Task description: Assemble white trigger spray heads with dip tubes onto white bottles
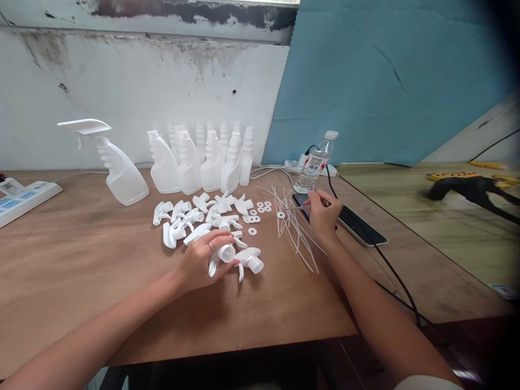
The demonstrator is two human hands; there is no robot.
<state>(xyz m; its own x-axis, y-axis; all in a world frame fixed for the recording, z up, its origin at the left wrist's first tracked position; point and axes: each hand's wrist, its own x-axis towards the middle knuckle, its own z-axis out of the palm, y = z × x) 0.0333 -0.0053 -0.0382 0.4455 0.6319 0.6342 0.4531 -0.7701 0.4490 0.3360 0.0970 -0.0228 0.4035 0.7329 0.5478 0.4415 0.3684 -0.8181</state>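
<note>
My left hand [203, 259] lies on the wooden table [81, 260], its fingers closed round a white spray trigger head [226, 253]. Another trigger head [251, 261] lies just right of it. My right hand [323, 215] is further right, pinching a thin clear dip tube [298, 208] at the pile of tubes [296, 233]. Several loose trigger heads [195, 214] lie in a heap behind my left hand. Small white washers [254, 218] sit between the heap and the tubes.
A row of white spray bottles [203, 160] stands at the back wall, one with its trigger fitted [117, 168] to the left. A water bottle [313, 162], a phone [359, 225] with a black cable, and a power strip [24, 197] are on the table.
</note>
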